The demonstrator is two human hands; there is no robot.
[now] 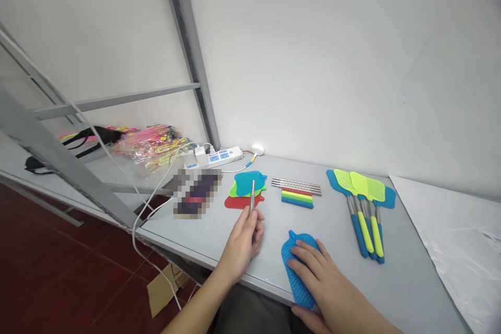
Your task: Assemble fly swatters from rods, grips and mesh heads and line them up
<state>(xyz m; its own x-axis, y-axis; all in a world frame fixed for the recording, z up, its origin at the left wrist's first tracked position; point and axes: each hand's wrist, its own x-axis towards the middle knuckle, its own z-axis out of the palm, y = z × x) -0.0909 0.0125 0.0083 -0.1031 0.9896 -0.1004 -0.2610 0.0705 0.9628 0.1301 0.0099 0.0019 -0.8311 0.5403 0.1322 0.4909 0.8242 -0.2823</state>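
Observation:
My left hand (242,242) is closed around a thin metal rod (252,193), which points up and away from me. My right hand (321,276) holds a blue fly swatter head (293,266) at the table's front edge, fingers across its perforated face and thumb by its lower end. The head's short neck points away from me. Beyond the rod lie a teal swatter head (250,182), a green one (233,190) and a red one (237,202), overlapping. Right of them are several metal rods (296,185) and red, yellow-green and blue handle tubes (297,199).
Assembled fly swatters (364,214) in blue and yellow-green lie to the right, near a white plastic sheet (450,250). A power strip (219,157) with cables stands against the wall. Left are a metal frame post (74,167), bagged colourful items (152,146) and a blurred-out object (198,194).

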